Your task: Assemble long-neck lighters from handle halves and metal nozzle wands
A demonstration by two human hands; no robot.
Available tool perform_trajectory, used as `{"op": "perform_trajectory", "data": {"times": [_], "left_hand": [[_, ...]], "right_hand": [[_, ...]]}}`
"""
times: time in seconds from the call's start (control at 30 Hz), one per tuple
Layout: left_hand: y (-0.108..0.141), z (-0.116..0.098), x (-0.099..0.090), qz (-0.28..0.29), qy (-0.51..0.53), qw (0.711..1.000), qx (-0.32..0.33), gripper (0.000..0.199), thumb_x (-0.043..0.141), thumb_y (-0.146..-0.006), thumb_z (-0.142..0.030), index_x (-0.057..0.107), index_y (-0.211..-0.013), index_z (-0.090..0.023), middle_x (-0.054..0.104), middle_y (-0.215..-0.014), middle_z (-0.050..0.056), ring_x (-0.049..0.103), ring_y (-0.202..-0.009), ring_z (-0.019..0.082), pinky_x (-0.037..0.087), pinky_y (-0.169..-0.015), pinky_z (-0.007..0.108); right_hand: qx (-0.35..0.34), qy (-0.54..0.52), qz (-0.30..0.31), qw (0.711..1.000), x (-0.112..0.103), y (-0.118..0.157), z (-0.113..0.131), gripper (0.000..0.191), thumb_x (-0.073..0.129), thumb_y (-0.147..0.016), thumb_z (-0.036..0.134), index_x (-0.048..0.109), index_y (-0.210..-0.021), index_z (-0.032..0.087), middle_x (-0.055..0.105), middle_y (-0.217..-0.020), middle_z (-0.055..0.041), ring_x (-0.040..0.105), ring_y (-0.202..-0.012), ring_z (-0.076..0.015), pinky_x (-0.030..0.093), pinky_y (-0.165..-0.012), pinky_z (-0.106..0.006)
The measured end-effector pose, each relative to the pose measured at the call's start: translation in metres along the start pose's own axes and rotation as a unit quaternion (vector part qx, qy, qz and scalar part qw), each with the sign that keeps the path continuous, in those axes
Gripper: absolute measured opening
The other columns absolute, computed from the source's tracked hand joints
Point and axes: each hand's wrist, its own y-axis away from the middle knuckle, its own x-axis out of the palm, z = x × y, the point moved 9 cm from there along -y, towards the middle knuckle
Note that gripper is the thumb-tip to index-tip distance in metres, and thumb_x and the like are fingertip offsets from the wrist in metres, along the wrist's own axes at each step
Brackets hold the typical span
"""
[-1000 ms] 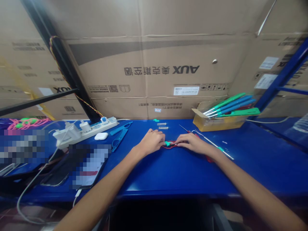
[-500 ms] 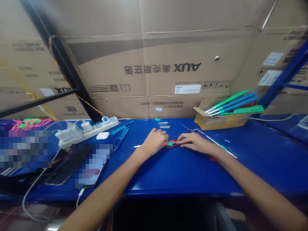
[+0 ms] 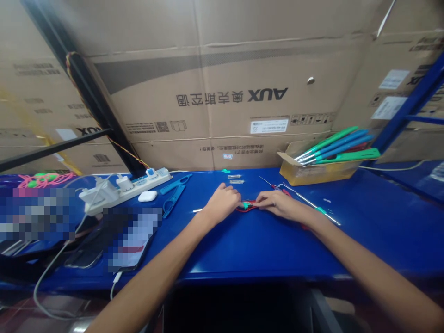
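Behind the open-topped box (image 3: 317, 176), brown cardboard (image 3: 229, 69) with black printing set upside down. Beneath the box and stretching well to its left and right, a blue tabletop (image 3: 249, 254). Far to the left of the box, a slanting black post (image 3: 81, 76); just to its right, a slanting blue post (image 3: 405, 101). Also well left of the box, a white power strip (image 3: 140, 187) with plugs seated in it. Inside the box, green and blue handles (image 3: 342, 143), leaning up to the right. Far left of the box and nearer the front, two phones (image 3: 133, 252), partly blurred out. Just in front of the box, a metal rod (image 3: 332, 218) with a green band. Between box and phones, blue plastic pieces (image 3: 173, 201).

In front of the box and to its left, two bare hands. Left hand (image 3: 224, 203), farther from the box, with its grip pinched on the left end of a small wired piece (image 3: 246, 205), green with red wire. Right hand (image 3: 277, 204), nearer the box, with its grip closed on the right end of the same piece, exact hold hidden by fingers.

Well left of the box, a white case (image 3: 147, 196). Closer on that side, two clear bits (image 3: 236, 181) and a smaller green bit (image 3: 225, 171).
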Motion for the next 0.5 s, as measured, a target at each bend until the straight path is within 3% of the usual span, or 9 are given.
{"op": "perform_trajectory", "data": {"times": [0.2,0.5], "left_hand": [[-0.0012,-0.0017,-0.003,-0.01,0.0,1.0,0.006,0.025,0.061,-0.1,-0.035,0.073,-0.089,-0.016,0.075,-0.091,0.009,0.065,-0.09,0.022,0.031,-0.074,0.033],[0.0006,0.0045,0.0015,0.004,0.026,0.998,-0.053,0.025,0.062,-0.1,-0.035,0.072,-0.088,-0.015,0.076,-0.091,0.011,0.069,-0.089,0.025,0.035,-0.074,0.034]], "right_hand": [[0.0,0.005,-0.005,1.0,0.0002,-0.0004,-0.0005,0.029,0.05,-0.101,0.02,0.079,-0.107,0.02,0.073,-0.103,-0.0097,0.069,-0.092,-0.0193,0.053,-0.083,-0.032],[0.002,-0.005,-0.016,1.0,-0.0004,-0.0007,-0.0015,0.029,0.051,-0.1,0.021,0.08,-0.102,0.021,0.074,-0.099,-0.0093,0.069,-0.088,-0.0193,0.053,-0.08,-0.033]]}}
